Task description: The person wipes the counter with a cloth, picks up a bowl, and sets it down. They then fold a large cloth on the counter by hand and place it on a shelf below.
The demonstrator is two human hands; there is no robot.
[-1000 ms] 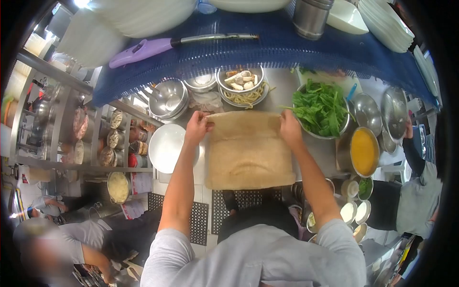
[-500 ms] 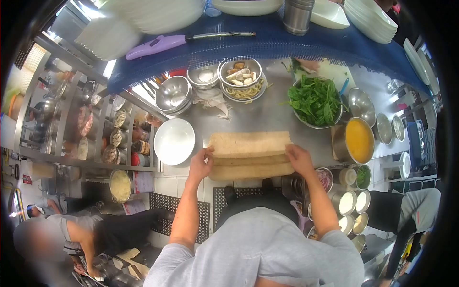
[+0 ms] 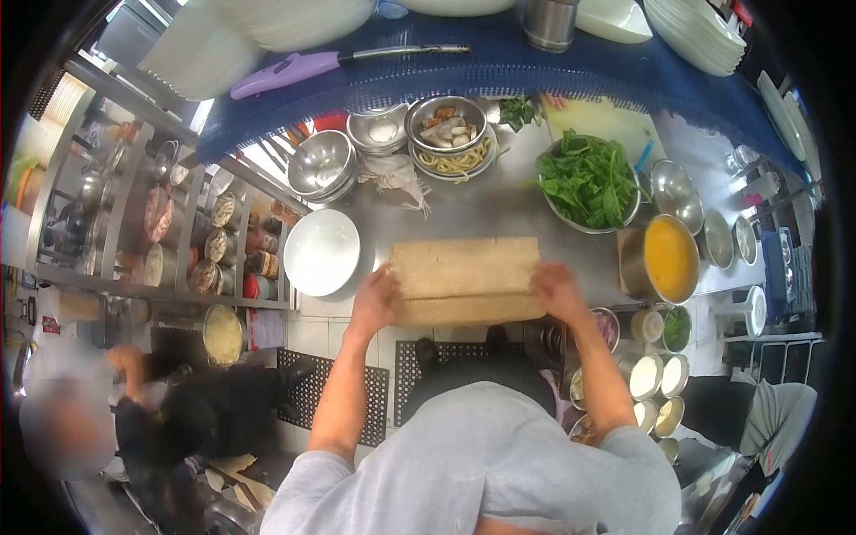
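A tan folded cloth (image 3: 464, 276) lies flat on the steel counter (image 3: 481, 209) at its near edge. My left hand (image 3: 376, 299) rests on the cloth's left end, fingers curled over its edge. At the cloth's right end my right hand (image 3: 557, 290) presses down in the same way. Both hands grip the cloth's ends. An empty white bowl (image 3: 322, 252) sits just left of my left hand.
A bowl of green leaves (image 3: 587, 183), a pot of orange liquid (image 3: 670, 259), bowls of noodles and toppings (image 3: 450, 143) and steel bowls (image 3: 321, 165) ring the counter. Small sauce pots (image 3: 646, 374) stand at right. A purple lighter (image 3: 294, 71) lies on the blue shelf. Another person (image 3: 160, 419) bends at lower left.
The cloth went from being held spread out to folded into a narrow strip on the counter. My hands came nearer with it and now press its ends. The person at left moved.
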